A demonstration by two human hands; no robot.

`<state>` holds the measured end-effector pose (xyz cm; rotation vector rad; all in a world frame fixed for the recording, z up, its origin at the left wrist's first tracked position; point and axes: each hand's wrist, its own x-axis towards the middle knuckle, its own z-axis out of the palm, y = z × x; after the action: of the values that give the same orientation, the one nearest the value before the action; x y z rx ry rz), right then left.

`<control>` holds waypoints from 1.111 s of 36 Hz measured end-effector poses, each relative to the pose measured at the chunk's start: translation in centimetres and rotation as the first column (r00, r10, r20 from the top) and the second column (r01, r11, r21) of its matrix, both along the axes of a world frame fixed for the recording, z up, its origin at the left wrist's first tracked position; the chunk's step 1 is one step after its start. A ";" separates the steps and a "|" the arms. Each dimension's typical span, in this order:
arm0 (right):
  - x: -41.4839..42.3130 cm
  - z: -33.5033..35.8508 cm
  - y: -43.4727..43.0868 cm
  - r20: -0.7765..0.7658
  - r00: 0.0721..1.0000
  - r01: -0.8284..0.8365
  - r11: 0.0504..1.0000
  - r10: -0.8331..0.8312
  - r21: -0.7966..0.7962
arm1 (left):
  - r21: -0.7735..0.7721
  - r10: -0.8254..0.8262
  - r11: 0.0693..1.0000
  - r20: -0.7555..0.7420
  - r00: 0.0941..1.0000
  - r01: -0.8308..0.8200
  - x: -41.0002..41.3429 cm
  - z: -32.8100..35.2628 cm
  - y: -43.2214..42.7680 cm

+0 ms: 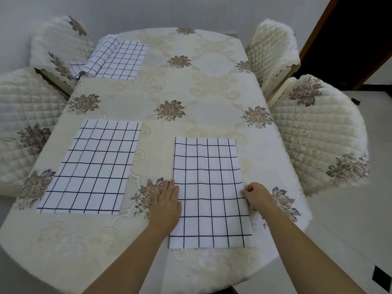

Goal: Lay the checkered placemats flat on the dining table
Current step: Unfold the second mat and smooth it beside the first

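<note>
Pinched between thumb and fingers of the right hand (255, 196) was the right edge of the near mat (209, 187), w/ the fingers curled shut on the cloth. On the mat's left edge the left hand (167, 205) was pressed flat, fingers together and extended, palm down, partly on the mat and partly on the tablecloth (191, 85). That mat was spread flat at the table's near right, long side running away from the person, a few faint creases seen near its far end. Just left of it, apart w/ a strip of cloth between, a 2nd mat (93, 166) was laid flat, angled slightly. At the far left corner a 3rd mat (125, 60) was spread out, and a rolled mat (98, 57) was left lying across its left part, w/ more checkered cloth seen under the roll at the table edge. Quilted chairs (318, 132) were set along both sides.
</note>
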<state>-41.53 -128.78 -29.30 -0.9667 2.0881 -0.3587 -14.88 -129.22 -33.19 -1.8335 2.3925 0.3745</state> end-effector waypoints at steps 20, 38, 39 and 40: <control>0.0 -0.6 -0.1 -0.039 0.999 0.021 0.999 -0.023 -0.040 | -0.017 -0.031 0.999 -0.012 0.999 0.031 -0.2 0.7 0.4; 11.1 -1.1 -1.0 -0.407 0.756 -0.636 0.722 0.513 -0.273 | 0.057 -0.047 0.997 0.034 0.998 0.045 0.2 1.4 0.7; 11.9 -1.2 -1.3 -0.401 0.737 -0.664 0.692 0.543 -0.283 | 0.056 -0.048 0.997 0.036 0.998 0.046 0.2 1.3 0.6; 12.5 -1.2 -1.6 -0.397 0.717 -0.690 0.666 0.574 -0.284 | 0.054 -0.053 0.997 0.032 0.998 0.051 0.2 1.1 0.6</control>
<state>-28.99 -130.35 -30.52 -2.0422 1.7611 -0.3064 -14.66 -128.64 -32.05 -1.7379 2.3784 0.3955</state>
